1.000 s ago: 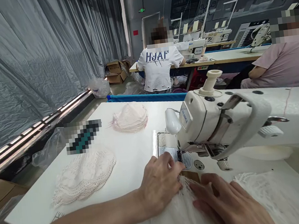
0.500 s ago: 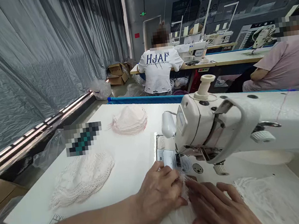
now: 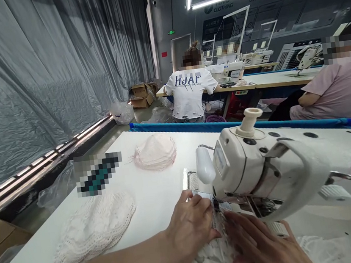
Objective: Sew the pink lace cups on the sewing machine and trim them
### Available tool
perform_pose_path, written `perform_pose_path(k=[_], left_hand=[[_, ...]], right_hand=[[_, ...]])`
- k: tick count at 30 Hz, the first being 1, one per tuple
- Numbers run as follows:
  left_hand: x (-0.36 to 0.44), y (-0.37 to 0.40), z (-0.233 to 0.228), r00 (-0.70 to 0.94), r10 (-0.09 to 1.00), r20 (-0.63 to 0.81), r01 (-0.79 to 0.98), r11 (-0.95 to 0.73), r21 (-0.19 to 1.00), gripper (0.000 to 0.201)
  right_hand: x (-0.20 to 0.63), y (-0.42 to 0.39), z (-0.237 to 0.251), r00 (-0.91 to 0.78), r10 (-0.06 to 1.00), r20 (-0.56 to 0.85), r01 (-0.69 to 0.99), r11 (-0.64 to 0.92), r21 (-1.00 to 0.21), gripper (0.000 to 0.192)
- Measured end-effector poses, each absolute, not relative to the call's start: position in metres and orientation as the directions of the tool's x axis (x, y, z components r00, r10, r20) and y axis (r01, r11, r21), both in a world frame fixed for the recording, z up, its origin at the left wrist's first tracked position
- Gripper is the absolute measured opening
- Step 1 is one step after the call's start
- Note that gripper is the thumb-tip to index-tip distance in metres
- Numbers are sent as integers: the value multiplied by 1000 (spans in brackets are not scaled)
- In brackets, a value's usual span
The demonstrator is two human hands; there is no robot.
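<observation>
My left hand [image 3: 192, 227] has its fingers curled and its thumb pressed on a strip of white lace fabric [image 3: 220, 245], just left of the presser foot [image 3: 216, 204]. On the strip's other side, my right hand [image 3: 262, 240] holds the fabric's edge with its fingers close together and its thumb tucked low. The lace runs between both hands toward the foot of a white sewing machine [image 3: 246, 161]. The needle is hidden. Part of my right hand lies under the machine's head.
White lace pieces [image 3: 94, 227] are piled at left on the white table [image 3: 158, 202]. A pale pink stack [image 3: 155, 151] lies farther back. More white lace [image 3: 324, 249] rests at right. Two people sit ahead, one in a white shirt [image 3: 189, 89], one in pink [image 3: 339, 85].
The view has tilted upward, so the table and machine sit lower in the picture. Both hands stay on the lace by the presser foot. Less of the lace at right shows.
</observation>
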State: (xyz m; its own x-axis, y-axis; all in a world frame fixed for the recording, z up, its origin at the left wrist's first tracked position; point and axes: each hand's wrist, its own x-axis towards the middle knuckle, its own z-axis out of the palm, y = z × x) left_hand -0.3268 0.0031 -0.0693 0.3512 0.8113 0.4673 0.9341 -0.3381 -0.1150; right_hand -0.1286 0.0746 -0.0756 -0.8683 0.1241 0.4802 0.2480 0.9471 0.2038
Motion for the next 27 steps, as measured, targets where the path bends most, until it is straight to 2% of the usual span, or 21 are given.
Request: perform_pose_path(k=[6, 10, 12, 15, 16, 18, 19, 22, 23, 26, 27], left_hand=[[-324, 3, -72, 340, 782, 523, 936, -334, -108, 38], [-325, 1, -71, 337, 791, 511, 936, -341, -90, 30], [-326, -5, -68, 341, 809, 479, 930, -363, -48, 23], [-327, -21, -62, 375, 814, 445, 890, -450, 73, 18], [-326, -28, -61, 387, 811, 440, 869, -479, 119, 20], [-322, -40, -58, 398, 809, 433, 843, -508, 175, 30], [-319, -45, -58, 400, 811, 428, 843, -509, 175, 38], [-312, -54, -56, 437, 809, 393, 854, -510, 102, 53], [-310, -55, -56, 452, 807, 379, 855, -513, 72, 48], [-308, -53, -58, 428, 801, 418, 880, -475, 9, 13], [-309, -51, -59, 397, 796, 456, 892, -451, 10, 13]], right_hand=[[-129, 76, -82, -861, 124, 494, 287, 920, 269, 39], [-128, 73, -74, -874, 93, 477, 252, 926, 282, 41], [-126, 68, -70, -890, 101, 444, 224, 946, 234, 46], [-121, 55, -67, -904, 58, 423, 102, 991, 81, 55], [-121, 50, -68, -894, 52, 444, 68, 997, 21, 54], [-121, 40, -69, -838, 97, 537, 57, 994, -90, 38], [-123, 36, -70, -811, 126, 571, 64, 990, -128, 34], [-127, 30, -68, -777, 172, 605, 73, 980, -184, 40], [-128, 30, -66, -783, 177, 596, 72, 978, -195, 39], [-130, 31, -62, -767, 210, 606, 77, 968, -237, 30], [-131, 31, -62, -766, 213, 607, 75, 967, -244, 27]])
